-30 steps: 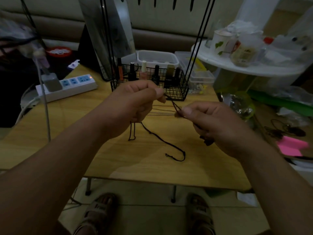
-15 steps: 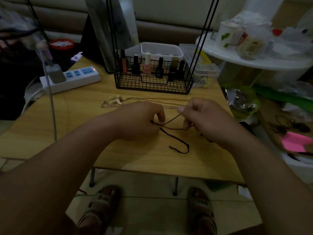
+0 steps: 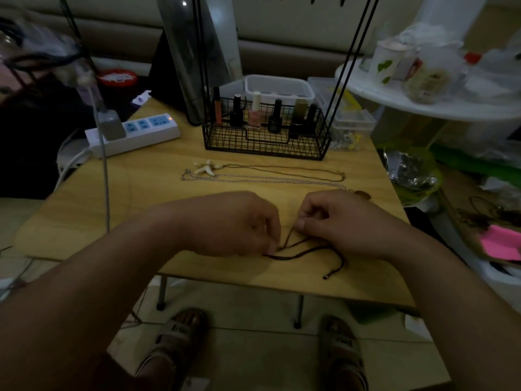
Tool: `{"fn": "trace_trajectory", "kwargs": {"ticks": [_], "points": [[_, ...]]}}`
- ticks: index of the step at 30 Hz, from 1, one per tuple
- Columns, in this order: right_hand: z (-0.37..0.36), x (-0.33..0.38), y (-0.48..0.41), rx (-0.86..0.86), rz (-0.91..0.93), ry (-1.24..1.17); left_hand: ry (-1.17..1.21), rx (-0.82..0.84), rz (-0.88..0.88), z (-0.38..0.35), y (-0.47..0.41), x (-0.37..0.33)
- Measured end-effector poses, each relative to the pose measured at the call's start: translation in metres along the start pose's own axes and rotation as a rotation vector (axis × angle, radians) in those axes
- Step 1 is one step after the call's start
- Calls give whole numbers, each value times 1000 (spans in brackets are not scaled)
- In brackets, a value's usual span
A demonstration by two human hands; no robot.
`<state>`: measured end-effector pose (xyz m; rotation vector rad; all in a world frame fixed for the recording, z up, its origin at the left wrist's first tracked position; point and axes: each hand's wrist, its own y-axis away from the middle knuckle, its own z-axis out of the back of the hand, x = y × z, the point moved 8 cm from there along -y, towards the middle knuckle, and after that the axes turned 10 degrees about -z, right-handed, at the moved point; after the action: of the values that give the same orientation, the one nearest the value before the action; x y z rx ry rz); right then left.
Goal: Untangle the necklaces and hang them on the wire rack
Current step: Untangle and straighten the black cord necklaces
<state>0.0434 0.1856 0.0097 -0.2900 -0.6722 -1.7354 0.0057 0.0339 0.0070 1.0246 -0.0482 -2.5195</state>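
A black cord necklace [image 3: 307, 251] lies on the wooden table [image 3: 158, 198] near its front edge. My left hand [image 3: 234, 224] pinches one end of the cord low on the table. My right hand [image 3: 338, 221] pinches the cord close beside it, fingers curled. One loose end of the cord trails toward the front right. Behind my hands lie a silver chain [image 3: 253, 180] and a thin chain with a white starfish pendant [image 3: 205, 167], both stretched out sideways. The black wire rack [image 3: 266, 136] stands at the back, its thin uprights rising out of view.
Nail polish bottles [image 3: 255, 112] stand in the rack's basket. A white power strip [image 3: 135, 134] with a plugged cable lies at the back left. Clear plastic boxes [image 3: 279, 87] sit behind the rack. A cluttered white round shelf [image 3: 423, 105] stands on the right.
Both hands have come down from in front of the rack to the table's front part, bringing the black cord with them. The two chains behind them have come into sight.
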Motion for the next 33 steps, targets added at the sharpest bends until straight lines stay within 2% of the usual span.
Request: {"fn": "trace_trajectory", "kwargs": {"ticks": [4,6,8,12,14,19,23,33], "points": [[38,-8,8,-175,-19,-302,279,-319,-19,46,20,6],[53,-18,9,-240,-46,-460,400,-423,-26,62,28,12],[64,-26,9,-304,-55,-573,427,-463,-3,70,31,19],[82,-37,12,-472,-88,-622,175,-460,103,73,30,32],[85,-39,14,-508,-103,-617,212,-443,120,68,26,34],[83,-45,12,-491,-136,-660,585,-451,99,59,16,27],[75,-47,9,-392,-159,-817,846,-510,103,57,12,24],[62,-26,10,-78,-66,-1257,1009,-475,20,54,-2,12]]}}
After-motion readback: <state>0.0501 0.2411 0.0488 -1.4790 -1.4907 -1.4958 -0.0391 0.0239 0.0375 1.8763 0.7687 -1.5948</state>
